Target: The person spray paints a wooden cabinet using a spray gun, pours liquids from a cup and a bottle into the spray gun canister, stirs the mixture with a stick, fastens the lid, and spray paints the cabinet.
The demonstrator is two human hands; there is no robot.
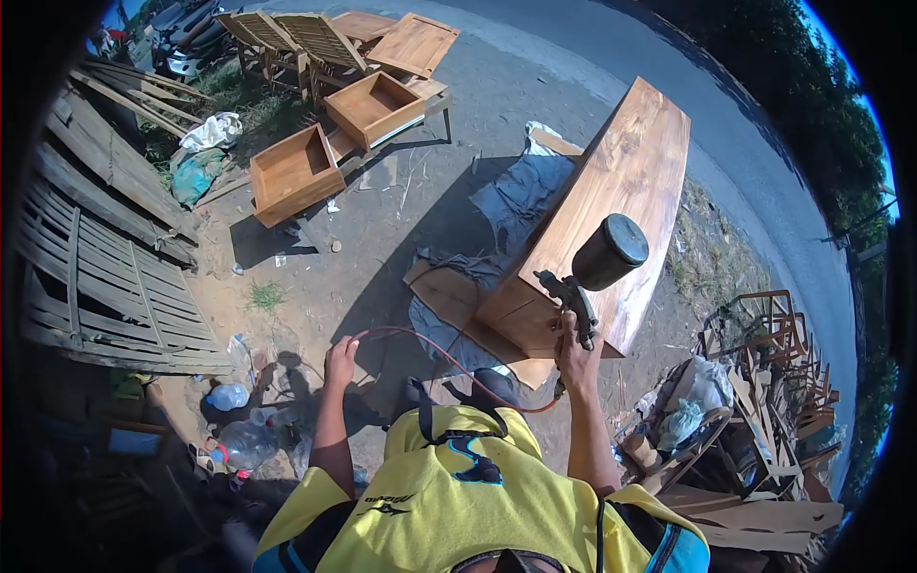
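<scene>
My right hand is wrapped round the handle of a spray gun, whose dark metal cup sits on top. The gun is held over the near end of a long wooden cabinet with a glossy brown surface. In my left hand, the fingers are closed on a thin red air hose, which loops across in front of me towards the gun. Under the cabinet lie grey-blue cloths and flattened cardboard.
Two wooden drawers rest on a low stand at the upper left, near slatted chairs. A weathered slatted wood panel is at left. Plastic bottles lie near my left side. Scrap wood is piled at right, and a road runs beyond.
</scene>
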